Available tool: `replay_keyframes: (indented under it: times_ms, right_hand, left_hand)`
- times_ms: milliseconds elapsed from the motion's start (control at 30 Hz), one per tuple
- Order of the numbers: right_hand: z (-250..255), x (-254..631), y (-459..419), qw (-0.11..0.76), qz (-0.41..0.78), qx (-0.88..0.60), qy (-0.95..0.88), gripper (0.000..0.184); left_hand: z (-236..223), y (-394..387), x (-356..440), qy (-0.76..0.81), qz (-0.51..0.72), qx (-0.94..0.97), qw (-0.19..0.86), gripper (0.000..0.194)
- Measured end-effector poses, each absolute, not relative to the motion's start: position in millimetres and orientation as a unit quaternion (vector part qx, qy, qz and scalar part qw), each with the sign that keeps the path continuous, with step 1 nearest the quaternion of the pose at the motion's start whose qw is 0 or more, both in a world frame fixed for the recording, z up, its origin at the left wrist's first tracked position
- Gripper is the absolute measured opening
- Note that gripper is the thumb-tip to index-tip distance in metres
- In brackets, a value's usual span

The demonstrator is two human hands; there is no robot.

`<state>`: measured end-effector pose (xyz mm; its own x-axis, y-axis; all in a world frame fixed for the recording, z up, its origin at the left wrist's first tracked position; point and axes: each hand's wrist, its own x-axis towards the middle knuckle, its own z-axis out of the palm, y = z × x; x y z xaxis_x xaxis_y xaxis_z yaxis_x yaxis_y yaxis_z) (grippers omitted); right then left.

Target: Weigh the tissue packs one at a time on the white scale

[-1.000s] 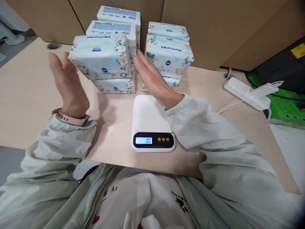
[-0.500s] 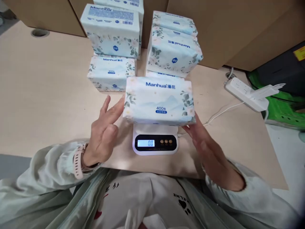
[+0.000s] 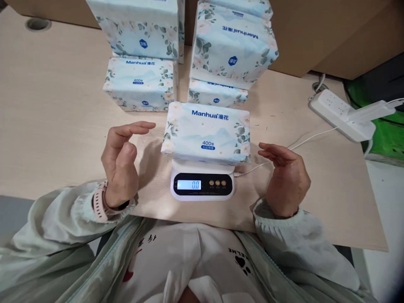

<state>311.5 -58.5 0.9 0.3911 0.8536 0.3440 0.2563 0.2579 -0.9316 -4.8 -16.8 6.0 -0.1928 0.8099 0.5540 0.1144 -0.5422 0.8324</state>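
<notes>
A white and pale blue tissue pack [image 3: 206,132] with a floral print rests on a white digital kitchen scale [image 3: 203,195], whose lit display reads 0.0. To the left of the pack, my left hand [image 3: 121,164] is held apart from it, fingers bent and stretched toward it, holding nothing. My right hand [image 3: 285,179] is raised on the other side, also off the pack and empty, with its fingers pointing inward. The pack covers most of the scale's weighing plate.
Behind the scale, tissue packs are stacked in a left pile [image 3: 139,84] and a right pile [image 3: 233,46] against cardboard boxes [image 3: 303,38]. A white power strip [image 3: 342,115] lies at the right, its cable running to the scale. A round desk hole [image 3: 38,24] is at far left.
Both hands have let go of the tissue pack and drawn outward, left and right. The pack now sits on the scale. The view has tilted slightly downward.
</notes>
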Motion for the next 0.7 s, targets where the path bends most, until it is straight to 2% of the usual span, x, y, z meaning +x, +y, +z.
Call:
replay_keyframes:
  times_ms: [67,367,700]
  right_hand:
    - [4.0,310.6,-60.6,0.614,0.243,-0.556,-0.505,0.032]
    - [3.3,311.1,-65.9,0.579,0.254,-0.545,-0.551,0.039]
    - [3.9,312.6,-64.9,0.559,0.217,-0.534,-0.597,0.033]
  left_hand:
    - [7.0,-13.9,-2.7,0.396,0.673,0.565,0.265,0.017]
    - [10.2,-8.2,3.8,0.375,0.720,0.519,0.268,0.016]
    - [14.2,-11.5,4.1,0.407,0.698,0.494,0.320,0.020]
